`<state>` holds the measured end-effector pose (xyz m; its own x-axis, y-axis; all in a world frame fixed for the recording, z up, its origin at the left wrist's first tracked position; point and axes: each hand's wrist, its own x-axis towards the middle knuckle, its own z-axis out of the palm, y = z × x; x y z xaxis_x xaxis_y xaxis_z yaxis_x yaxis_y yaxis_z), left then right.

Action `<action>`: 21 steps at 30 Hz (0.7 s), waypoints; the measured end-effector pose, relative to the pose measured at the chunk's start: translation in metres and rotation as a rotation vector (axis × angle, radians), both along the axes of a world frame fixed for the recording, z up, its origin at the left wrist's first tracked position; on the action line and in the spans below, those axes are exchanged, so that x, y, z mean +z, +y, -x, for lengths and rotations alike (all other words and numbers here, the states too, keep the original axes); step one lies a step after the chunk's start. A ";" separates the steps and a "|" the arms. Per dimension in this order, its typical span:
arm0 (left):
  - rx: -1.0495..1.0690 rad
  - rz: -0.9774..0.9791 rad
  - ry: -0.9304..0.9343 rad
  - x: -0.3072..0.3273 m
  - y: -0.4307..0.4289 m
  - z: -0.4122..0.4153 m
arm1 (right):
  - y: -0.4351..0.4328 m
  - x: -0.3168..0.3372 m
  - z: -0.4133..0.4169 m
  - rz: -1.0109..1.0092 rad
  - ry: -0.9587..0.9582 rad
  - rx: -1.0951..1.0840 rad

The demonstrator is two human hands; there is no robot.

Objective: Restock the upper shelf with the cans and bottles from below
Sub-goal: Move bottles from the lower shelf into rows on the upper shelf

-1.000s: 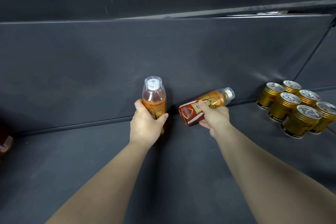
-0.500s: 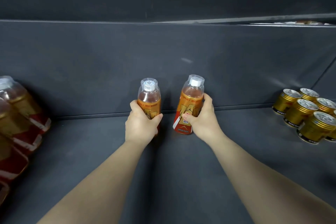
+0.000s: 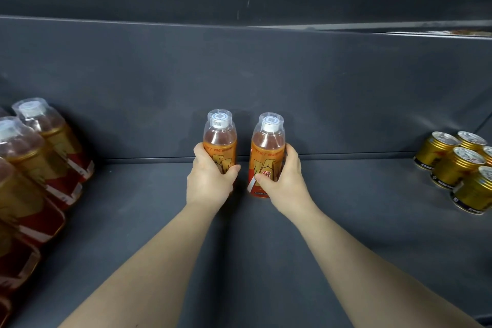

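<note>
Two bottles of amber drink stand upright near the middle of a dark shelf (image 3: 372,221), one in each hand. At far left, a row of like bottles (image 3: 40,162) runs toward the camera, well apart from the hands. The left hand (image 3: 210,181) holds the left bottle (image 3: 219,141) at its label, fingers (image 3: 199,149) curled round the far side and thumb on the near side. Just beside it, across a narrow gap, the right bottle (image 3: 267,146) is clasped the same way by the right hand (image 3: 285,181). The right bottle's base shows on the shelf, while the left's is hidden behind the hand. Both sit close to the back panel (image 3: 266,88), probably so that later stock can fill in front; whether this is the upper shelf cannot be told. At right, a cluster of gold cans (image 3: 452,165) stands well apart. Neither group obstructs the hands, though a careless release could tip these tall, narrow bottles.
</note>
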<state>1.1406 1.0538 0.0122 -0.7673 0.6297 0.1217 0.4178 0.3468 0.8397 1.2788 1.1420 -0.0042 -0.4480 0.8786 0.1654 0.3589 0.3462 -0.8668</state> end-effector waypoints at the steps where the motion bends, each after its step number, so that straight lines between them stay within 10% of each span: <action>1: 0.002 0.001 0.003 -0.001 0.000 0.000 | -0.001 -0.002 0.002 0.015 0.002 -0.005; 21: 0.023 0.018 0.002 -0.004 0.004 -0.002 | 0.003 -0.007 0.015 0.017 -0.066 -0.097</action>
<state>1.1427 1.0576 0.0086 -0.7815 0.6139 0.1114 0.4108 0.3719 0.8324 1.2634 1.1446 -0.0116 -0.3698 0.9209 0.1233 0.4471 0.2927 -0.8453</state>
